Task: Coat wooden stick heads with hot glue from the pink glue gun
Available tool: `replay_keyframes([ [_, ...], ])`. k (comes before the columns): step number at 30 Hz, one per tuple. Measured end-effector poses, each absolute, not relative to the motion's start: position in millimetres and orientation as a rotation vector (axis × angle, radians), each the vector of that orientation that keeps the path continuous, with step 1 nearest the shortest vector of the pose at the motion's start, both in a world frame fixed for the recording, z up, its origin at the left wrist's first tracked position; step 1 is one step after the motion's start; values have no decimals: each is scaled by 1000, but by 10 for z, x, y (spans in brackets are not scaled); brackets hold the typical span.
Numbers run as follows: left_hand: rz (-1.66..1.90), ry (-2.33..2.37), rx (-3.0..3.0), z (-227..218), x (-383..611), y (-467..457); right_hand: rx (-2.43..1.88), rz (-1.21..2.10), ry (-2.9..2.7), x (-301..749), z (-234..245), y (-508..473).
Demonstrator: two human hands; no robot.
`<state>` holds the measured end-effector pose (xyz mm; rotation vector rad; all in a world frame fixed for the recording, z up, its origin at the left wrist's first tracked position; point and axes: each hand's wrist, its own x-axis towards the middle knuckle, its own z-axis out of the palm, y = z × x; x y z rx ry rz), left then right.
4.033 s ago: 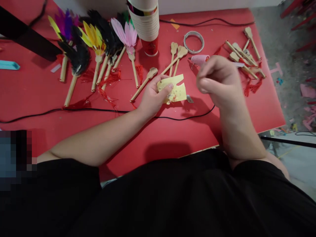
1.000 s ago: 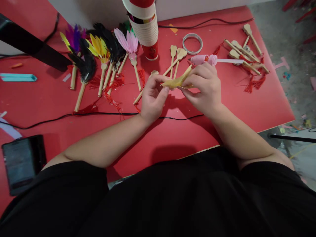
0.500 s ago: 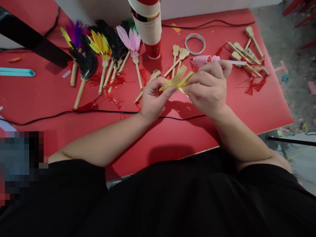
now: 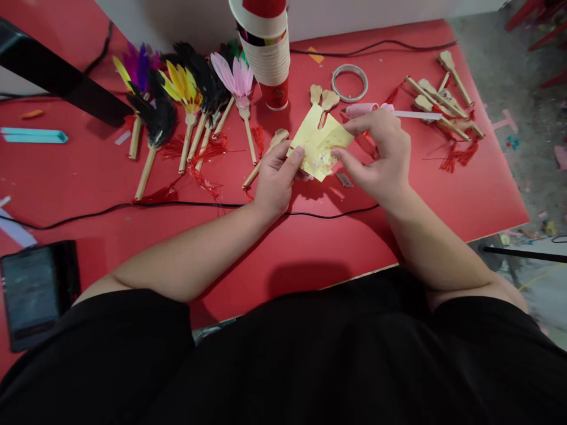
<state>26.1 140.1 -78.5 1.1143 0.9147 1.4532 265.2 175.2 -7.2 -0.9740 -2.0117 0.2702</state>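
Pinching a notched yellow paper [image 4: 316,141] over the red worktop [image 4: 221,254], the left hand [image 4: 275,182] grips its left edge, the right hand [image 4: 381,154] its right corner; probably light, bendable, easily torn, best held by edges.

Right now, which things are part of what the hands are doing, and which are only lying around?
In use:
yellow piece, held by the left hand, with the right hand at its edge
maybe the pink glue gun beside the right hand

Seemingly lying about:
round silvery ring
dark device
turquoise strip
orange scrap
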Motion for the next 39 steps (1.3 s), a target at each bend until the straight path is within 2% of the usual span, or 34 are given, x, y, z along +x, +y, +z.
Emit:
replay_keyframes([
  [12, 1335, 878, 1345, -699, 301, 1307, -893, 837, -1737, 2493, -367, 1805],
  [21, 1284, 906, 1246, -539, 280, 1305, -919, 1483, -1575, 2444, -158, 1712],
  [34, 1379, 934, 1122, -624, 310, 1342, -931, 1655, -1517, 2427, -82, 1665],
  [39, 1400, 960, 1069, -670, 296, 1378, -1000, 1449, -1614, 2416, -159, 1702],
])
